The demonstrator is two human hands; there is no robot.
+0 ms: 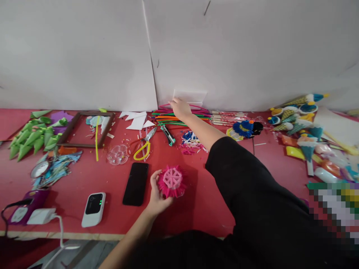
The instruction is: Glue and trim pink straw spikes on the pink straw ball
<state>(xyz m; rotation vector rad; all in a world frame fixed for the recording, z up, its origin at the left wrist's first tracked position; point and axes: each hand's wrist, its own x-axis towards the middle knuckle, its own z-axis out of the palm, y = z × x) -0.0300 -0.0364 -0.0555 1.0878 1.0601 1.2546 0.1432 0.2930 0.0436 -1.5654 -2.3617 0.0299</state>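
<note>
My left hand (157, 192) is wrapped round the side of a round pink craft piece (172, 178), with a spoked lattice on top and short pink spikes around its rim. At the back of the table my right hand (181, 108) reaches to a pile of long, thin coloured sticks (182, 118). Its fingers are pinched at a thin pink stick (165, 106) on the pile's upper edge; the exact grip is partly hidden. Small cut bits (192, 142) in blue, white and pink lie below that arm. A green-and-black utility knife (168, 135) and yellow-handled scissors (144, 144) lie left of them.
A black phone (136, 184) and a white device with green lights (94, 209) lie left. Behind them are a clear round bead tray (117, 154) and a brown frame (84, 145). Green paper cones (30, 136) fill the far left; cone-shaped figures (294, 116) crowd the right. A grey wall (238, 56) stands behind.
</note>
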